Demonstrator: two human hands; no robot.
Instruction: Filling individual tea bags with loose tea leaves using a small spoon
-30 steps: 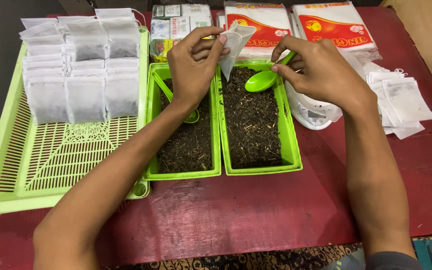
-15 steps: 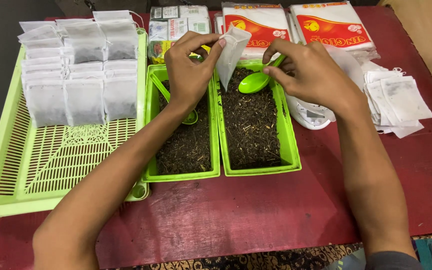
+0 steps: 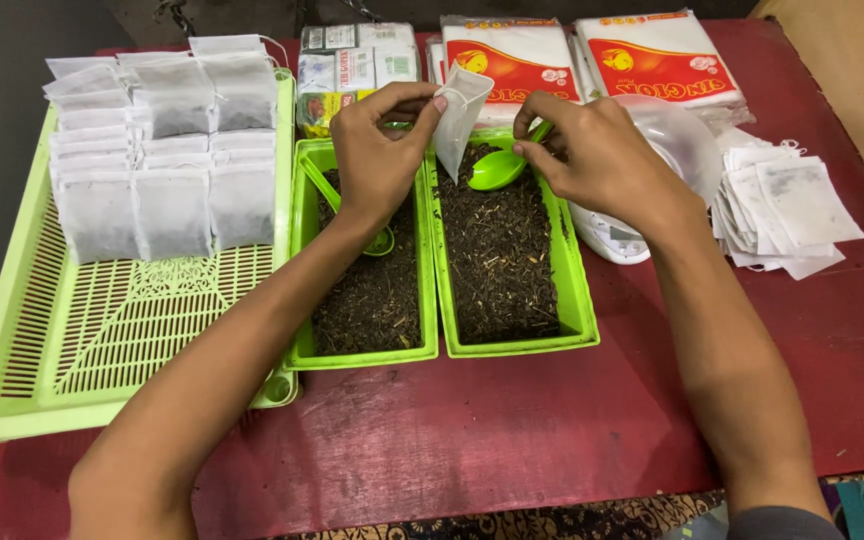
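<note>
Fingers of my left hand (image 3: 377, 150) pinch the top edge of a small white filter bag (image 3: 459, 115), thumb and forefinger closed on its corner, so the bag hangs tilted above the far end of the right green tray (image 3: 577, 300). My right hand (image 3: 592, 150) is closed on the handle of a green plastic spoon (image 3: 497, 170); its bowl sits just below the bag's lower end, over the loose dark tea (image 3: 497, 250) that fills this tray. I cannot tell whether the spoon carries any tea, nor whether the bag's mouth is open.

Just beside that tray, touching it along the long side, lies the left green tray (image 3: 302, 250), also holding dark tea, with a second green spoon (image 3: 377, 240) resting in it under my left wrist.

Further left on the red bench (image 3: 512, 430) stands a large slotted green basket tray (image 3: 102, 350); filled white bags (image 3: 152, 170) lie in rows over its far half, while its near half is bare. To the right of the trays sits a white scale with a clear bowl (image 3: 642, 190), partly hidden by my right hand, and beyond it a loose heap of flat empty bags (image 3: 792, 210). At the far edge of the bench lie two packets with red and white printing (image 3: 592, 60) and some small boxes (image 3: 357, 65).
</note>
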